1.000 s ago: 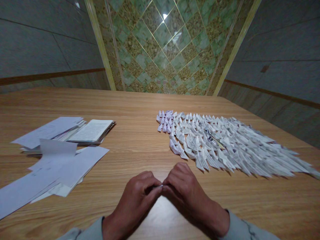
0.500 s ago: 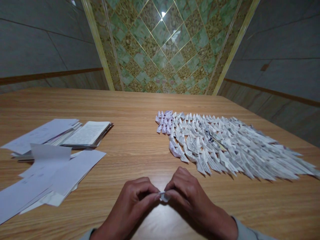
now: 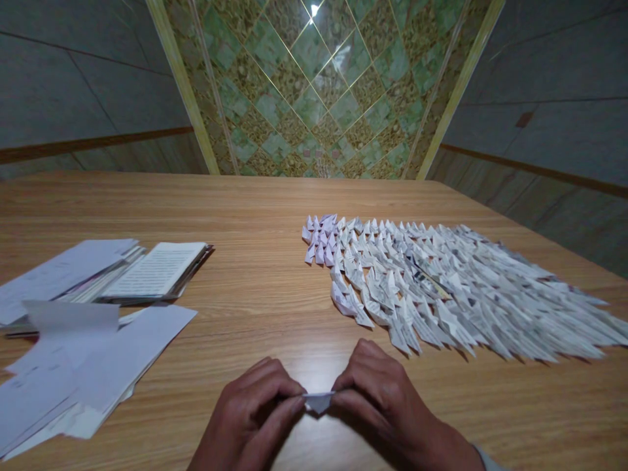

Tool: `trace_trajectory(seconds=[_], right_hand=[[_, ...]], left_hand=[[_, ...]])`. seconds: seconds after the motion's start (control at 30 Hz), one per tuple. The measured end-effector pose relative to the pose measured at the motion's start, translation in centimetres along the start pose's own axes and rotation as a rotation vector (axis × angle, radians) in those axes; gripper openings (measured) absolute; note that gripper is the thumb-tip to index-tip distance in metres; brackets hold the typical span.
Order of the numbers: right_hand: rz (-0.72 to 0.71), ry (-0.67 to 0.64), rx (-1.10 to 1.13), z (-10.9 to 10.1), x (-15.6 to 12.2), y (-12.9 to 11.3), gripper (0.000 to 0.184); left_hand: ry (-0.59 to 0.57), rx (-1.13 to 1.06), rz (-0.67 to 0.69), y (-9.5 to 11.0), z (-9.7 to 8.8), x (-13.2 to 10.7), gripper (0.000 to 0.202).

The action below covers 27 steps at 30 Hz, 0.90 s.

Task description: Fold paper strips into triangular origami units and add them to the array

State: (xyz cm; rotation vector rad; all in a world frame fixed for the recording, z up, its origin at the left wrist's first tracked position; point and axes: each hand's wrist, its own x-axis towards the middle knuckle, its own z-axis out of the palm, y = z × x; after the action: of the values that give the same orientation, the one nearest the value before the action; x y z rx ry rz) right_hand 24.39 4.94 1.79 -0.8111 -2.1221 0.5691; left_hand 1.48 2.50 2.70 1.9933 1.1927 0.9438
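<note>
A small folded piece of paper (image 3: 318, 403) is stretched between my two hands, just above the table at the front. Its lower part comes to a downward point in the middle. My left hand (image 3: 255, 412) pinches the left end between thumb and fingers. The right end is pinched the same way by my right hand (image 3: 385, 396). Fingertips cover both ends of the paper. Beyond my right hand stand many folded paper boats (image 3: 432, 281), mostly of printed white paper. A cluster of lilac paper boats (image 3: 321, 241) sits at their far left.
On the left lie loose white sheets (image 3: 132, 360), one with a raised edge. Behind them a stack of printed pages (image 3: 157, 269) rests beside more papers (image 3: 69, 265). The wooden table (image 3: 255, 275) runs back to a tiled wall (image 3: 314, 98).
My hands have drawn slightly apart and lower in the picture, so more of the folded paper shows between them. The camera view has shifted a little. Both pinches still hold.
</note>
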Motion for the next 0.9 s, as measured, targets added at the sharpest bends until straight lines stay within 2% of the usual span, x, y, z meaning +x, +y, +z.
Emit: trace_trajectory(seconds=[0.23,0.33,0.73,0.9], right_hand=[[-0.025,-0.039,-0.017,-0.55,0.37,0.05,0.04],[-0.041,-0.045,-0.054,-0.6,0.29,0.07,0.042],[0.012,-0.072,-0.09,-0.86,0.08,-0.09,0.039],[-0.001,-0.041,-0.122,-0.71,-0.09,-0.23,0.043]], left_hand=[[0.007,0.137,0.232,-0.65,-0.74,0.32,0.016],[-0.003,0.159,0.282,-0.74,-0.99,0.64,0.017],[-0.043,0.069,0.124,-0.71,-0.56,0.29,0.019],[0.005,-0.025,0.001,-0.81,-0.31,0.26,0.019]])
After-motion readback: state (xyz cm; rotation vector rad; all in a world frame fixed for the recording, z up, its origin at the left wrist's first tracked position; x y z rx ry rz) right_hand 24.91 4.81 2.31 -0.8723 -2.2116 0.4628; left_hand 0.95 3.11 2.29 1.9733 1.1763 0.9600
